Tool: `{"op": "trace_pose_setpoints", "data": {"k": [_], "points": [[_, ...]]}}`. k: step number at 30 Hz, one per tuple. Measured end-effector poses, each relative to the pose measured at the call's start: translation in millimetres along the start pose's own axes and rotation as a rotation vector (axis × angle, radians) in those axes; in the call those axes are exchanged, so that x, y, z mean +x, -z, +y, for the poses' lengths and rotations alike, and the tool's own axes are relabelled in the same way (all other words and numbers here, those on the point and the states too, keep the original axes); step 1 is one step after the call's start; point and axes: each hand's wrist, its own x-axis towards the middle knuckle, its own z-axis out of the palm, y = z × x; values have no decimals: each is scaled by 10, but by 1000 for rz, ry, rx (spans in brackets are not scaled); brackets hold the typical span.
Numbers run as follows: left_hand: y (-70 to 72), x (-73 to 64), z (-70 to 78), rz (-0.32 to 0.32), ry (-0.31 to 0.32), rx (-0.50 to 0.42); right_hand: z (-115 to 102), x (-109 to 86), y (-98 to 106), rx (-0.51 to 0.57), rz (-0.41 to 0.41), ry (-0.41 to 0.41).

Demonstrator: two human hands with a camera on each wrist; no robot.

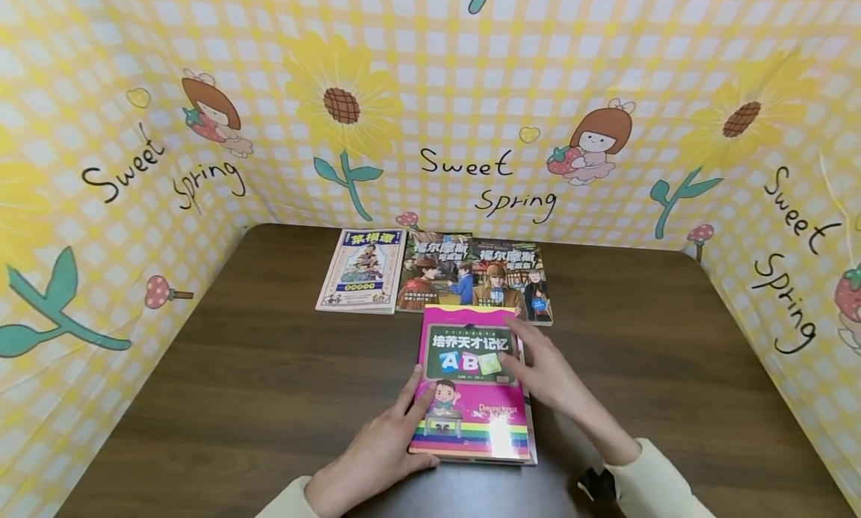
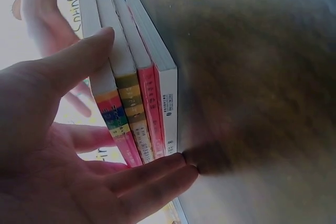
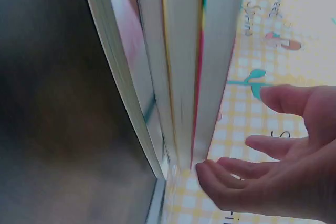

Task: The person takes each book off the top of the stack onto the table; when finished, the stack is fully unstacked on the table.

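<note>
A pink book (image 1: pixel 471 406) with a green blackboard panel and ABC letters lies on top of a stack of several books. My left hand (image 1: pixel 377 447) is at the stack's near left corner, thumb at the near edge and straight fingers along the spine side. In the left wrist view, gold-brown, red (image 2: pixel 152 108) and white (image 2: pixel 168 111) spines show below the pink one. My right hand (image 1: pixel 548 365) is over the top book's right side, fingers loosely bent. The right wrist view has its fingertips (image 3: pixel 206 169) right at the top book's edge, below the page edges (image 3: pixel 220 66).
Behind the stack lie a white-covered book (image 1: pixel 363 271) and two comic-style books (image 1: pixel 433 271) in a row on the dark wooden table (image 1: pixel 222 398). A black object (image 1: pixel 597 484) is beside the right sleeve. Yellow checked cloth (image 1: pixel 430 77) walls the table's back and sides.
</note>
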Motion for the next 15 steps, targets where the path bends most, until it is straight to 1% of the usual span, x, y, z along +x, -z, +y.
{"op": "trace_pose_setpoints", "data": {"k": [3,7,10,15], "points": [[3,1,0,-4,-1,8,-25,-120,-87,8,-52,-43],[10,-4,-4,2,-19,21,-22,-194,-166,57,-88,-111],[16,-8,-9,1,-19,22,-14,-204,-189,87,-92,-148],[30,-13,-4,-34,18,-13,-10,-211,-201,64,-81,-162]]}}
